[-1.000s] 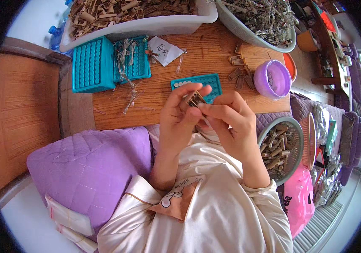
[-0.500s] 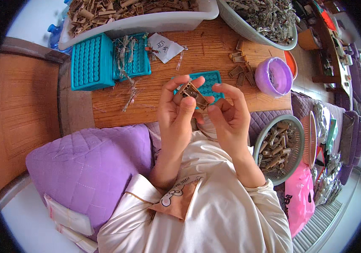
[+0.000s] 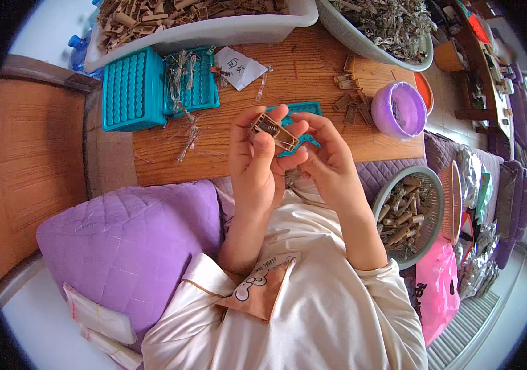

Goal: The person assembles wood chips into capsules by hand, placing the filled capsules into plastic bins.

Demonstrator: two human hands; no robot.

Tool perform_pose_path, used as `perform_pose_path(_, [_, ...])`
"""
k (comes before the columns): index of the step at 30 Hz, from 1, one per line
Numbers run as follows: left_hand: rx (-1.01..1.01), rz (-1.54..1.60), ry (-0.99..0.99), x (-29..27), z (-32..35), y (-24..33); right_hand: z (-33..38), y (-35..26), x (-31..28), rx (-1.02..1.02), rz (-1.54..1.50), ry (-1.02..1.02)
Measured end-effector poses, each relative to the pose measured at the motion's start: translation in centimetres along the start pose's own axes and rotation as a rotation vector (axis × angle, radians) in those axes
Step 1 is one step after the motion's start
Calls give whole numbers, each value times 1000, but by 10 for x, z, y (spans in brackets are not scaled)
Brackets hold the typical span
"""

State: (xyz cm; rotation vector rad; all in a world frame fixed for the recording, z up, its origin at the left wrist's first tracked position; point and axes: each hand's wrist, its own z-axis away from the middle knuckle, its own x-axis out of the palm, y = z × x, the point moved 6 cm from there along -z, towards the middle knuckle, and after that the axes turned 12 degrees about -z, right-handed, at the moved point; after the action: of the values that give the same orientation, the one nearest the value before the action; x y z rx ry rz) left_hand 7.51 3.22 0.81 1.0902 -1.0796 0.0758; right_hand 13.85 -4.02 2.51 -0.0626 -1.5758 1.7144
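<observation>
Between the thumb and fingers of my left hand (image 3: 255,166) is a small brown translucent plastic casing (image 3: 274,133), oblong and tilted, with a dark coiled part inside. My right hand (image 3: 332,163) is close by at the casing's lower right end. Its index finger arches above while the thumb is bent in toward the curled fingers; whatever they pinch, if anything, is hidden. Behind both hands lies a teal ridged tray (image 3: 303,110), partly covered by them. Below them is my light-coloured satin garment (image 3: 331,302).
Teal ridged trays (image 3: 133,92) and tangled clear strips (image 3: 180,77) sit at left, by a paper slip (image 3: 239,68). A white tub (image 3: 214,37) of brown casings stands behind. Loose casings (image 3: 343,102) and a purple bowl (image 3: 393,114) are right; a grey basket (image 3: 437,216) holds brown pieces.
Both hands have shifted slightly left, the right one more, closing in on the left. The casing has moved left and tilts a little flatter, still in my left hand.
</observation>
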Motion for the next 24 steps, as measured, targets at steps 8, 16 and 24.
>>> perform_pose_path(8, [-5,-108,-20,0,3,2,-8,-18,2,-193,-10,-59])
perform_pose_path(16, [107,-364,7,-5,7,-2,-21,-13,5,-264,413,-6])
perform_pose_path(24, [-45,-289,38,-22,-2,1,-53,-13,-6,-70,528,-349])
